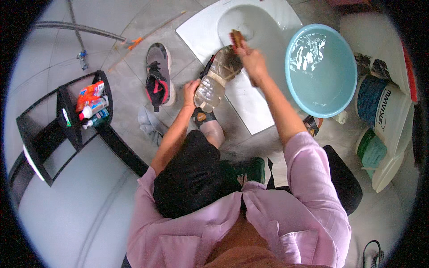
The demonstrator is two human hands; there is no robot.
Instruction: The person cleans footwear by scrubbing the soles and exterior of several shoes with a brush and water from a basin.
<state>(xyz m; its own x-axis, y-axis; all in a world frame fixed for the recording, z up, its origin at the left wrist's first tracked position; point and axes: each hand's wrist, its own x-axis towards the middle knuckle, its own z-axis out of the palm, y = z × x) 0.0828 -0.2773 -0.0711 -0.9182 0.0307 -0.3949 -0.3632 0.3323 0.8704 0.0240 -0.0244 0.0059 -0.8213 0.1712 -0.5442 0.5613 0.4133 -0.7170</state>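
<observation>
A shoe with its pale, clear-looking sole (214, 83) turned up lies between my hands, its toe over the rim of a white squat toilet pan (251, 117). My left hand (191, 92) grips the shoe at the heel end. In my right hand (253, 63) is a scrubbing brush (237, 38), held by the toe end of the sole; the hand is slightly blurred. A second shoe, grey with black laces and a red lining (157, 75), stands on the tiles to the left. To the right is a light blue basin of water (287, 72).
A black rack (60, 88) with bottles and an orange packet (89, 95) is at the left. A grey cloth (149, 122) lies beside my left forearm. Containers with blue and green contents (372, 97) stand at the right. A hose (83, 28) runs along the upper left.
</observation>
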